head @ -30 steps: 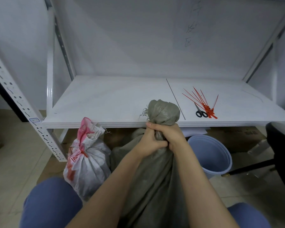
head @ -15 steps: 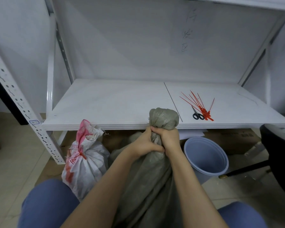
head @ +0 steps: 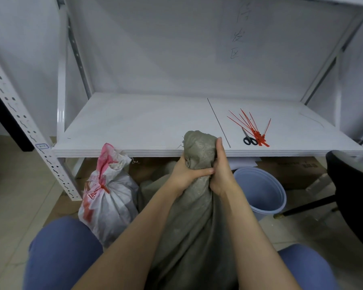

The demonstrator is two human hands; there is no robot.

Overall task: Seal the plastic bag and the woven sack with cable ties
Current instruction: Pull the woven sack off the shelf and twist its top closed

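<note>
Gripping woven sack [head: 197,216] neck with left hand [head: 184,174], right hand [head: 223,174], fingers [head: 218,146] curled tight. Likely soft, coarse, grippy; best held there. Needs 1 hand freed for cable ties [head: 253,130] past right fingers.

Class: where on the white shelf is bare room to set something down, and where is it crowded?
Free: the shelf left of its seam, and the strip right of the red cable ties. Crowded: around the ties and scissors, and the front edge at the woven sack.

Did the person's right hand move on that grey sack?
Yes. The right hand has slid up the woven sack: a fingertip now reaches above the front edge of the white shelf, while earlier the hand stopped at it.
</note>
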